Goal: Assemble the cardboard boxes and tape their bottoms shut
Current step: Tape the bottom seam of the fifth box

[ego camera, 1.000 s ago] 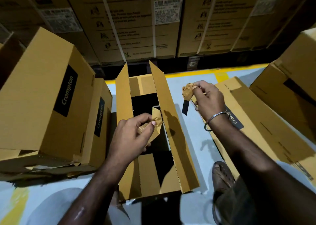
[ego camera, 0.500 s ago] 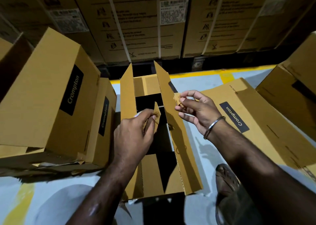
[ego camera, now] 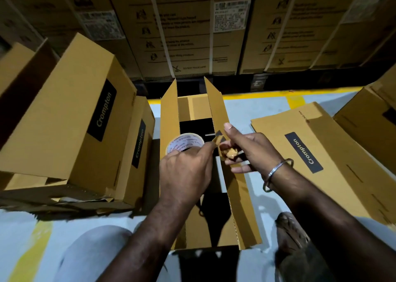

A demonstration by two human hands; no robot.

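Note:
A long cardboard box (ego camera: 216, 112) stands in front of me with its two long flaps upright and its dark inside showing. My left hand (ego camera: 184, 172) grips a roll of brown tape (ego camera: 184, 143) over the box opening. My right hand (ego camera: 248, 151) holds a crumpled wad of brown tape (ego camera: 229, 153) in its curled fingers, with a small dark blade tip (ego camera: 219, 133) showing at its thumb. A short strip of tape runs from the roll to the right hand.
Two assembled Crompton boxes (ego camera: 64, 118) lie stacked at the left. A flattened Crompton box (ego camera: 317, 153) lies on the grey floor at the right, another box (ego camera: 372, 114) beyond it. Strapped cartons (ego camera: 192, 28) form a wall behind. My sandalled foot (ego camera: 293, 234) is at the lower right.
My right hand moved left from over the flat box to meet my left hand above the open box. The tape roll has come into view in my left hand.

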